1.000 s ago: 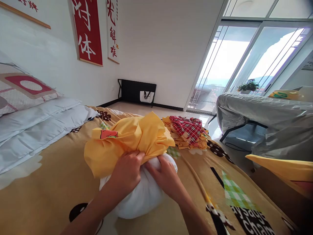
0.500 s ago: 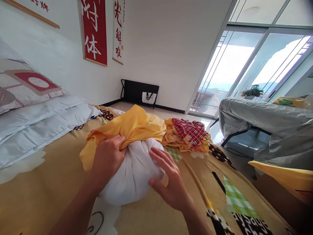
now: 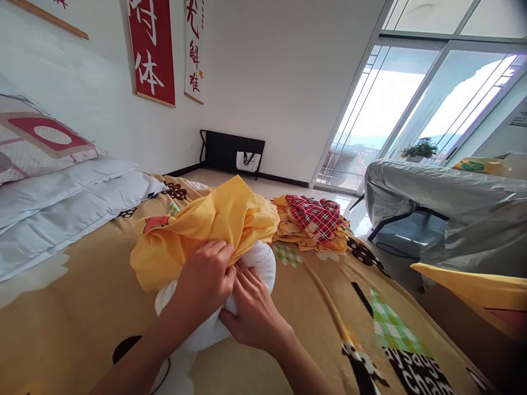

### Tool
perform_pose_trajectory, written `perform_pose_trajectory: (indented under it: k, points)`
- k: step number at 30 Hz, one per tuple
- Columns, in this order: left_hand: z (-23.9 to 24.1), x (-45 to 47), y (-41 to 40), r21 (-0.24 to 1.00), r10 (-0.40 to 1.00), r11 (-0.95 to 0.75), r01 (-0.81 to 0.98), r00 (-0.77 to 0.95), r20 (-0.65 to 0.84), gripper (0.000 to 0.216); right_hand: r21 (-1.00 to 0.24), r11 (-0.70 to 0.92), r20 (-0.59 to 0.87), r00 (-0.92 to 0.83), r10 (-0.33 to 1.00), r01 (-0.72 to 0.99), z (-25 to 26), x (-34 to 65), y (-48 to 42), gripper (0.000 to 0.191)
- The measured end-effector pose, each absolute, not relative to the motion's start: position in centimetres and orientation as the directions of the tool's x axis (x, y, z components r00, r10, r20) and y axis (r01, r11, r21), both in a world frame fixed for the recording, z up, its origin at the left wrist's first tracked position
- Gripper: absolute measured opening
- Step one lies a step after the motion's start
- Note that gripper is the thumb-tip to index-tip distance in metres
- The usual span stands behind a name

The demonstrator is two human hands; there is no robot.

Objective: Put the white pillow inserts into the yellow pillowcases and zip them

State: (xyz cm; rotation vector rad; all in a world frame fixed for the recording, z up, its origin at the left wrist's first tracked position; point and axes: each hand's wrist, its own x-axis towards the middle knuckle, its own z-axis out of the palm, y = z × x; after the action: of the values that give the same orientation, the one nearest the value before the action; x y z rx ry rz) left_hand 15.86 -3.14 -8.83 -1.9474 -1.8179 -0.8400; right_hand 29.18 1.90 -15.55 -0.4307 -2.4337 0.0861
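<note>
A white pillow (image 3: 206, 329), bunched and rounded, lies on the bed with its far part inside a yellow pillowcase (image 3: 218, 214). My left hand (image 3: 209, 274) is closed on the pillowcase's near edge, fingers curled into the cloth. Right beside it, my right hand (image 3: 255, 312) lies on the pillow with fingers stretched forward and thumb apart. Its fingertips reach the cloth edge and are partly hidden there. A small red printed figure shows on the pillowcase's left corner.
Folded yellow and red checked cloths (image 3: 315, 222) lie beyond on the tan patterned bedspread (image 3: 313, 340). White pillows (image 3: 82, 208) are stacked at left, a patterned one (image 3: 45, 134) on top. At right are a cardboard box (image 3: 461, 323) with yellow cloth and a plastic-covered piece of furniture (image 3: 444, 184).
My right hand has moved left and inward, from the pillow's right side to beside my left hand at the cloth edge. My left hand has shifted slightly right with the pillowcase.
</note>
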Motion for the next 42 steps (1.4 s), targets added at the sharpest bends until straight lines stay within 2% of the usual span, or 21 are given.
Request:
perform_pose_trajectory:
  k: [3,6,9,12,14,16,19,23,27,30,33,35,38,42]
  points:
    - [-9.4,17.6,-3.4,0.007,0.688,-0.186,0.982,0.126,0.715,0.018,-0.114,0.942,0.736,-0.610,0.294,0.315,-16.8,28.6,2.6,0.028]
    - [-10.4,19.3,-3.4,-0.094,0.628,-0.230,0.969,0.222,0.746,0.017,-0.081,0.914,0.834,-0.476,0.281,0.398,-17.9,28.5,3.9,0.020]
    - [-11.6,20.9,-3.3,-0.198,0.600,-0.238,0.951,0.304,0.740,0.015,-0.142,0.861,0.856,-0.377,0.355,0.489,-18.6,29.2,5.7,0.024]
    - [-12.2,21.7,-3.6,-0.267,0.553,-0.274,0.924,0.378,0.743,0.016,-0.249,0.794,0.839,-0.286,0.463,0.555,-18.7,30.7,7.8,0.019]
    - [-11.9,21.3,-3.9,-0.260,0.527,-0.308,0.915,0.392,0.754,0.018,-0.336,0.750,0.820,-0.214,0.531,0.570,-18.6,31.9,9.2,0.017]
    - [-11.5,20.4,-4.0,-0.233,0.554,-0.304,0.924,0.370,0.746,0.020,-0.418,0.716,0.791,-0.163,0.589,0.559,-18.3,32.9,10.2,0.024]
    - [-11.2,18.9,-3.4,-0.198,0.635,-0.204,0.959,0.284,0.718,0.019,-0.464,0.689,0.757,-0.155,0.635,0.556,-17.9,33.6,10.8,0.029]
    - [-12.1,17.6,-0.9,-0.180,0.582,-0.037,0.983,0.168,0.795,0.012,-0.377,0.643,0.717,-0.230,0.658,0.666,-16.9,33.2,9.7,0.026]
    - [-13.2,16.8,1.2,-0.125,0.517,0.000,0.992,0.107,0.850,0.013,-0.192,0.594,0.645,-0.356,0.677,0.781,-14.9,33.6,6.3,0.032]
    - [-13.4,16.2,1.6,-0.134,0.458,-0.001,0.991,0.120,0.881,0.016,-0.025,0.616,0.665,-0.447,0.598,0.787,-13.7,35.0,2.6,0.042]
    - [-13.1,15.8,1.4,-0.107,0.438,0.008,0.994,0.092,0.894,0.019,0.084,0.718,0.667,-0.574,0.475,0.691,-13.4,35.5,-0.4,0.053]
    - [-12.8,15.7,1.2,-0.062,0.441,-0.021,0.998,0.065,0.895,0.021,0.096,0.772,0.620,-0.645,0.447,0.628,-13.9,34.7,-1.3,0.061]
    - [-12.4,16.0,0.7,0.015,0.449,-0.085,0.996,0.025,0.893,0.023,0.061,0.751,0.579,-0.636,0.509,0.657,-15.5,31.9,-0.5,0.071]
    - [-12.0,16.6,-0.2,0.002,0.486,-0.080,0.997,0.037,0.873,0.023,-0.008,0.714,0.622,-0.555,0.552,0.700,-18.2,28.2,2.4,0.054]
